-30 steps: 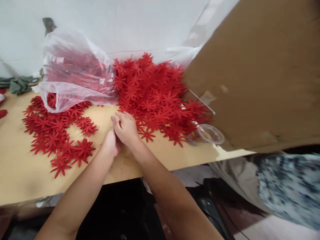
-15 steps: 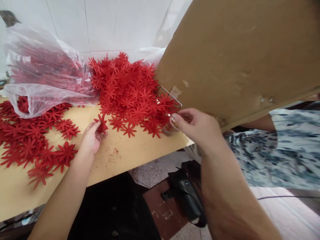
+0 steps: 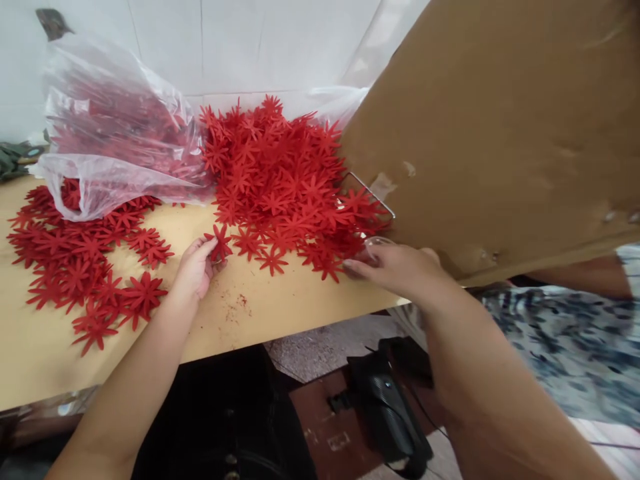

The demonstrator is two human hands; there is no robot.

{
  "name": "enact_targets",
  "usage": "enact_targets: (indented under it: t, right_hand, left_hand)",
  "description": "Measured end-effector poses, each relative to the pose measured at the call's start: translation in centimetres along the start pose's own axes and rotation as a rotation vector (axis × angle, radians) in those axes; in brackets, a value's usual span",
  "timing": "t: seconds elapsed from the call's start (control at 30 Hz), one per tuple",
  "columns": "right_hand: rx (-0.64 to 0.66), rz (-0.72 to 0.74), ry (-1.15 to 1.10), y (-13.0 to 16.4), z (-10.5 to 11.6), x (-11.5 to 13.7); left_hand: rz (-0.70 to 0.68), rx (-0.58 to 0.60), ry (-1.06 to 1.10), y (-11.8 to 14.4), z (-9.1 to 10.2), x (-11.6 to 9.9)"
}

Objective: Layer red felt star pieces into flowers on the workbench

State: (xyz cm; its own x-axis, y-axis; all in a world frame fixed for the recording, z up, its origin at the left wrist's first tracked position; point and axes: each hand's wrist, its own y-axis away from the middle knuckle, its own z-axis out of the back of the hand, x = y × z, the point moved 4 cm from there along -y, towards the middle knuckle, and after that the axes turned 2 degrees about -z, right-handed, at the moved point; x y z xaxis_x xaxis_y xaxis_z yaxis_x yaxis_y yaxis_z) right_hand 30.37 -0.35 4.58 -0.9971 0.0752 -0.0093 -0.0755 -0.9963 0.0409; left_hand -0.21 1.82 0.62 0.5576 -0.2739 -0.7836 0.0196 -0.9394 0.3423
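Red felt flowers covered much of the table (image 3: 280, 313), and the left hand (image 3: 193, 273) pinched one single flower (image 3: 219, 241) between the thumb and the fingertips, holding it just above the wood at the near edge of the big pile (image 3: 280, 180). The right hand (image 3: 400, 267) lay at the far right of the pile, over a small clear cup (image 3: 376, 243) that stood near the edge of the table. The fingers were stretched forward and a little curled. I could not tell if they truly gripped the cup or only touched its rim, because the hand hid most of it.

Several things could have gone wrong from this position. The cup stood very near the table edge and partly under the big cardboard sheet (image 3: 500, 120), so a small push from the right hand might have tipped it or sent it to the floor. The pinched flower was thin and soft; a loose pinch could have let it drop among the others. The pile leaned against the plastic bag (image 3: 110, 140) and reached close to the edge on the right, so a careless sweep of the forearm might have dragged flowers off the table. A second group of flowers (image 3: 75, 267) lay well apart, left of the left arm.
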Motion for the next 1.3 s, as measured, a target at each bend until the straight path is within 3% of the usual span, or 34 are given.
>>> enact_targets:
  t: [0.13,0.23,0.33,0.43,0.5,0.57,0.63,0.73,0.83,0.93,1.07,1.23,1.3]
  right_hand:
    - [-0.182,-0.083,-0.313,1.1,2.3,-0.4]
    - [-0.328,-0.130,-0.578,2.3,3.6,2.0]
    - [-0.365,0.116,-0.883,3.3,3.0,8.9]
    - [-0.294,0.548,-0.827,4.7,1.1,18.2]
    - [-0.235,0.663,-0.751,5.6,-0.5,22.7]
    - [-0.195,0.693,-0.709,6.5,-1.6,25.0]
    - [-0.169,0.716,-0.718,7.2,-1.8,25.3]
    - [-0.148,0.703,-0.853,7.3,-0.9,23.4]
    - [-0.269,0.485,-1.025,5.7,-0.1,20.5]
    - [-0.369,0.253,-1.142,3.5,-0.6,18.8]
    - [-0.304,0.055,-1.360,0.9,-2.5,18.2]
    - [-0.004,0.103,-1.678,-0.4,-3.6,19.0]
    - [-0.006,0.080,-1.715,-0.6,-3.7,18.8]
  left_hand:
    - [0.039,0.029,0.050,0.0,-0.1,0.5]
    - [0.088,0.050,0.109,0.0,-0.3,0.7]
    - [0.140,0.064,0.159,0.1,-0.5,0.9]
    - [0.194,0.060,0.184,0.5,-0.3,0.8]
    - [0.202,0.028,0.241,0.7,0.1,0.5]
    - [0.169,-0.016,0.329,0.9,0.7,0.0]
    - [0.141,-0.043,0.389,0.8,1.0,-0.2]
    - [0.177,-0.021,0.353,0.5,0.6,0.2]
    - [0.095,0.040,0.203,0.2,-0.1,0.4]
    - [-0.014,0.096,0.028,0.4,-0.5,0.4]
    - [-0.055,0.111,-0.136,0.8,-0.4,0.3]
    - [-0.136,0.117,-0.299,0.8,-0.7,0.4]
    - [-0.179,0.123,-0.361,0.6,-0.9,0.5]
